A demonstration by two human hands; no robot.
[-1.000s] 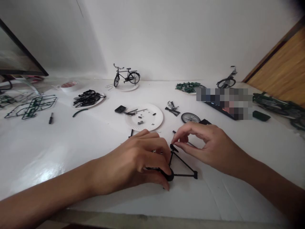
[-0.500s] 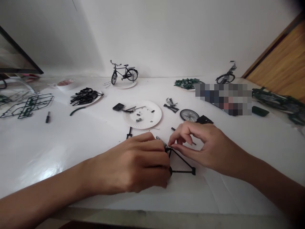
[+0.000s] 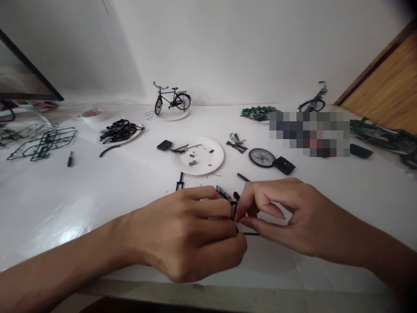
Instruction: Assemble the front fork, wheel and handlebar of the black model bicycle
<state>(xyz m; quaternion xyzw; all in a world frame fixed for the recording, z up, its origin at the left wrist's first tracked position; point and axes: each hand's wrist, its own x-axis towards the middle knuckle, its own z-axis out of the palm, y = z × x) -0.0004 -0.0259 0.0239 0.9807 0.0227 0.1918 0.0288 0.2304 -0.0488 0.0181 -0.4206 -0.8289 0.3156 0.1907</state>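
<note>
Both my hands meet over the near edge of the white table [image 3: 81, 195]. My left hand [image 3: 192, 234] is closed around a small black model bicycle frame [image 3: 233, 208], most of it hidden under the fingers. My right hand [image 3: 286, 213] pinches the same frame from the right, thumb and fingers pressed together on its thin tubes. A silver part [image 3: 223, 192] pokes out just above my left fingers.
A paper plate [image 3: 215, 163] with small metal parts lies behind my hands, beside a spoked wheel [image 3: 261, 157], a black rod [image 3: 243, 177] and a black block [image 3: 284, 165]. Farther back stand a finished model bicycle [image 3: 172, 101], a plate of black parts [image 3: 119, 131] and green sprues [image 3: 42, 143].
My hands have closed together and lifted the frame off the table. The frame's triangle, plainly visible before, is now mostly covered by my fingers.
</note>
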